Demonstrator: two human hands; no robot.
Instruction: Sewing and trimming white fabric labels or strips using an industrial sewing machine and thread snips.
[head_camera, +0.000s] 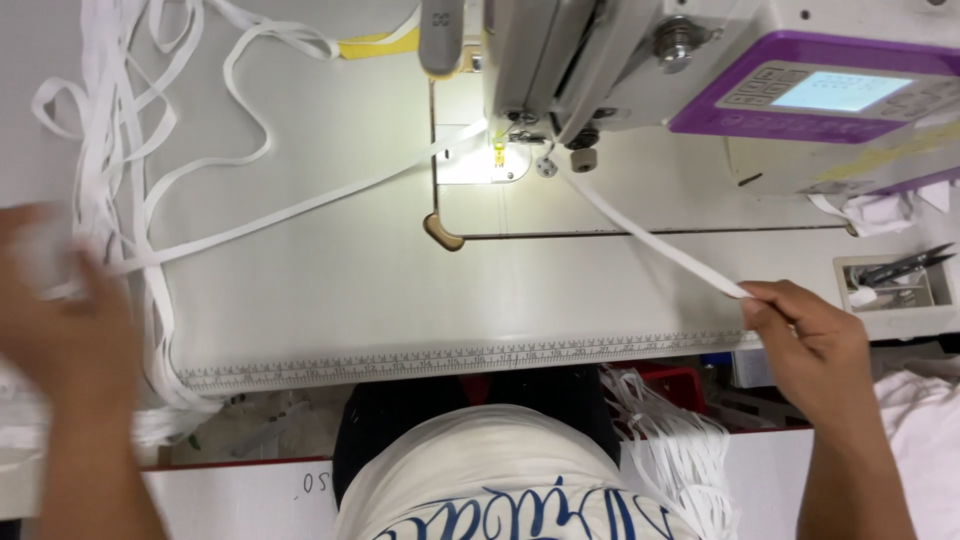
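Right hand (805, 335) pinches the end of a flat white fabric strap (650, 238) running from the needle. Left hand (60, 300) is blurred among loose white straps (110, 150); grip cannot be determined

Right hand (805, 335) extended forward, thumb and forefinger pinched together, wrist straight; left hand (55, 300) raised at far left, motion-blurred, fingers indistinct.

A narrow white elastic strip (655, 240) lies flat and taut, slanting from under the needle to the front-right edge.
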